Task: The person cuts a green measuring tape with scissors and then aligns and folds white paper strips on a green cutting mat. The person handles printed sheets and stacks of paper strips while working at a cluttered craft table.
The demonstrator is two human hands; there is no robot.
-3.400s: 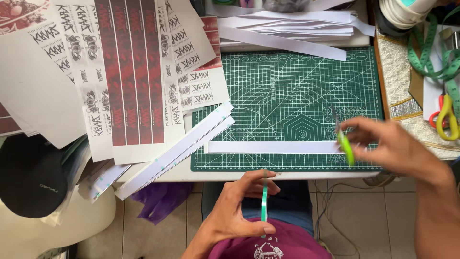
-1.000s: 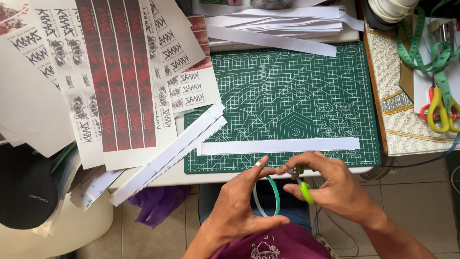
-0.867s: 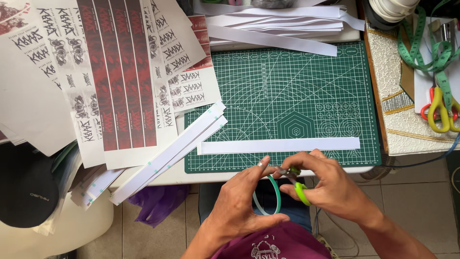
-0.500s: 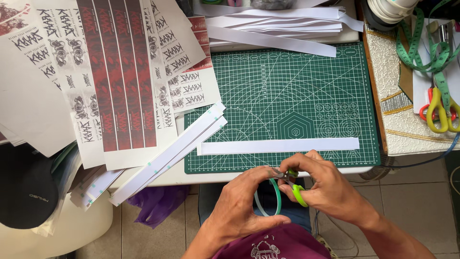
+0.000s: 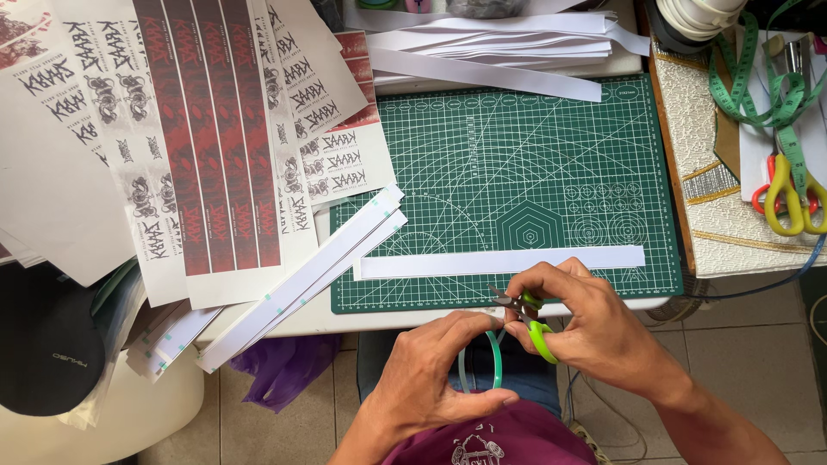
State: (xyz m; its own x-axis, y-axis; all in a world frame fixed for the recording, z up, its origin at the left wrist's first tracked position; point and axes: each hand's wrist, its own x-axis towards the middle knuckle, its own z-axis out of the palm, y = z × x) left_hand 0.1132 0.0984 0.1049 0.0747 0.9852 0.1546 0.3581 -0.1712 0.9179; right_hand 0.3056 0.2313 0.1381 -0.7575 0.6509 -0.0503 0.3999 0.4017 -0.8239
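My left hand (image 5: 435, 375) holds a thin green roll of tape (image 5: 493, 363) below the table's front edge. My right hand (image 5: 581, 323) grips a small pair of green-handled snips (image 5: 527, 317), blades pointing left toward the roll, right above it. Both hands meet just in front of the green cutting mat (image 5: 517, 185). A long white paper strip (image 5: 504, 262) lies flat along the mat's near edge, just beyond my fingers.
Printed sheets with red and black-and-white designs (image 5: 207, 129) cover the left of the table, with long white strips (image 5: 301, 275) leaning off them. More white strips (image 5: 491, 52) lie at the back. Yellow-handled scissors (image 5: 788, 194) and a green measuring tape (image 5: 758, 77) sit at right. A black cap (image 5: 47, 362) lies lower left.
Since 3.4 s ago my right hand came from the mat's right side down to my left hand. In the last second the hands stayed together, shifting only slightly around the roll.
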